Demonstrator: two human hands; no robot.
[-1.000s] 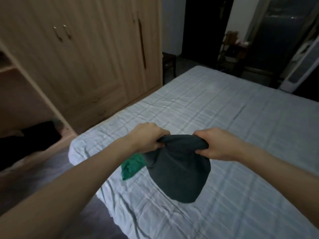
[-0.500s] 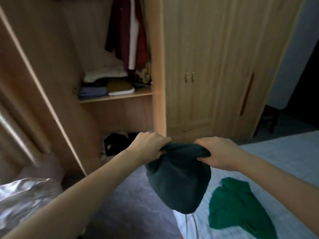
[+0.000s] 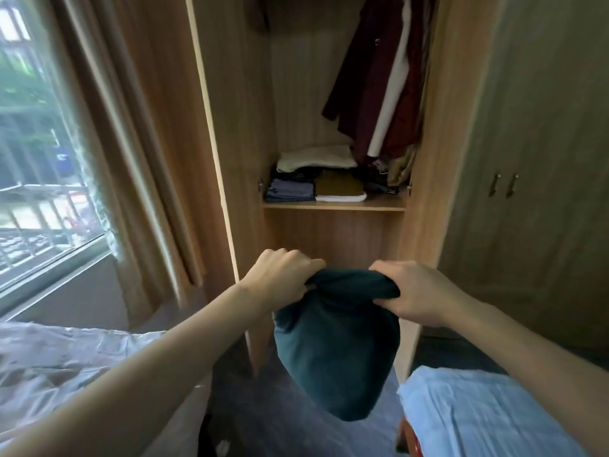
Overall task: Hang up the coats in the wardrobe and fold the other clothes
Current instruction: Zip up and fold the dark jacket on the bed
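A folded dark teal garment hangs in the air in front of the open wardrobe. My left hand grips its upper left edge and my right hand grips its upper right edge. Inside the wardrobe, dark red and white coats hang at the upper right. Below them a shelf carries stacks of folded clothes in white, blue and brown.
The blue-sheeted bed corner lies at the lower right. A silvery quilt lies at the lower left. A window with a curtain is on the left. Closed wardrobe doors stand to the right.
My view has swung left from the bed to face the open wardrobe compartment. Both hands keep the same grip on the dark teal garment. The green garment on the bed has left view.
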